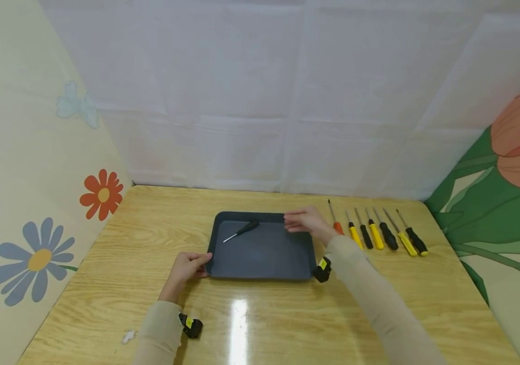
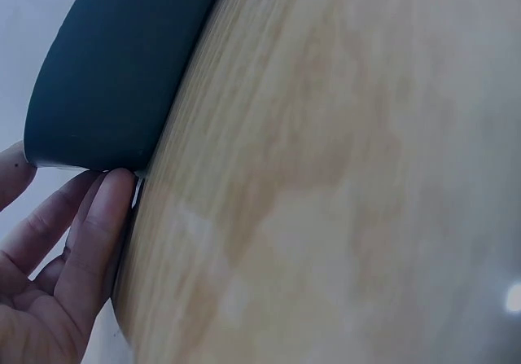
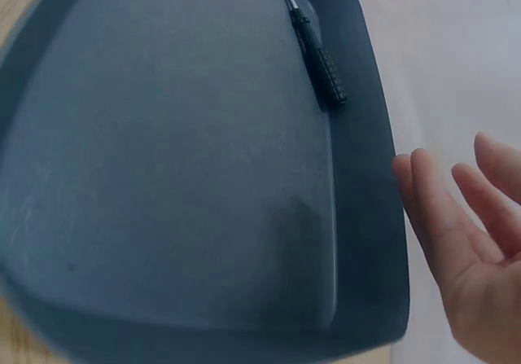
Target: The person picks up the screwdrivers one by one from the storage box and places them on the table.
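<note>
A dark grey rectangular tray (image 1: 260, 258) rests on the wooden table, with a small black-handled screwdriver (image 1: 242, 230) lying inside near its back wall. My left hand (image 1: 189, 266) holds the tray's left side near the front corner, thumb over the rim. In the left wrist view, the fingertips (image 2: 114, 193) of that hand are at the base of the tray wall. Above the back right part of the tray is my right hand (image 1: 307, 221), fingers extended and holding nothing. The right wrist view shows the screwdriver's handle (image 3: 320, 63) beside the tray wall.
To the right of the tray lies a row of several screwdrivers, among them an orange-handled one (image 1: 337, 226), a yellow-handled one (image 1: 375, 235) and a thick black-handled one (image 1: 388, 236). A white sheet (image 1: 260, 101) hangs along the table's back edge.
</note>
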Motion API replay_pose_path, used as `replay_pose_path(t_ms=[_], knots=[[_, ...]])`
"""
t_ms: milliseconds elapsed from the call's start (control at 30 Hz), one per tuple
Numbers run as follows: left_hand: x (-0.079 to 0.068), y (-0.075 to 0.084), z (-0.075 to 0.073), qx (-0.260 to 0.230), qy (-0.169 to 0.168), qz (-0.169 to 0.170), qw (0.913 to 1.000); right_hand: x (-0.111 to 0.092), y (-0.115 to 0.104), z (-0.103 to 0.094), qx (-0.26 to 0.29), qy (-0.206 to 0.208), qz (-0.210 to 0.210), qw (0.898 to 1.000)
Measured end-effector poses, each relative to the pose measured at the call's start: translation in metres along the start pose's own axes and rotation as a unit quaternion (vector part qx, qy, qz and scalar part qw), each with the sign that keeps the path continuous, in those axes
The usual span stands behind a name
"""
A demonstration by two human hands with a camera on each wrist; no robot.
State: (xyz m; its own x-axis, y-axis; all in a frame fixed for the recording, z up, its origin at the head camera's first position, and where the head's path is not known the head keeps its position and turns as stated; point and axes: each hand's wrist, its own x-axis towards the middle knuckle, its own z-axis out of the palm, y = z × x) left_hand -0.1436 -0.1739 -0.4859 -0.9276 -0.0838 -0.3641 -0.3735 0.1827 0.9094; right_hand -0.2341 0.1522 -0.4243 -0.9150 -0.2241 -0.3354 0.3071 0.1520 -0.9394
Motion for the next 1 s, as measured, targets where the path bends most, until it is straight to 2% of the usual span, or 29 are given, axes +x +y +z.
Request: replay_pose_path(t_ms=[433, 667, 900, 1000], knots=[[0.0, 0.0, 0.0, 0.0, -0.002, -0.004, 1.0, 0.011, -0.004, 0.016, 0.003, -0.021, 0.0, 1.0], [-0.003, 0.0, -0.004, -0.017, -0.028, 0.036, 0.9988, 0.018, -0.004, 0.025, -0.004, -0.027, 0.003, 1.0], [-0.002, 0.003, 0.001, -0.003, 0.001, 0.002, 1.0, 0.021, -0.008, 0.032, -0.019, -0.03, 0.013, 0.999], [0.0, 0.001, 0.001, -0.004, 0.0, 0.002, 1.0, 0.025, -0.007, 0.035, -0.031, -0.036, 0.016, 0.999]])
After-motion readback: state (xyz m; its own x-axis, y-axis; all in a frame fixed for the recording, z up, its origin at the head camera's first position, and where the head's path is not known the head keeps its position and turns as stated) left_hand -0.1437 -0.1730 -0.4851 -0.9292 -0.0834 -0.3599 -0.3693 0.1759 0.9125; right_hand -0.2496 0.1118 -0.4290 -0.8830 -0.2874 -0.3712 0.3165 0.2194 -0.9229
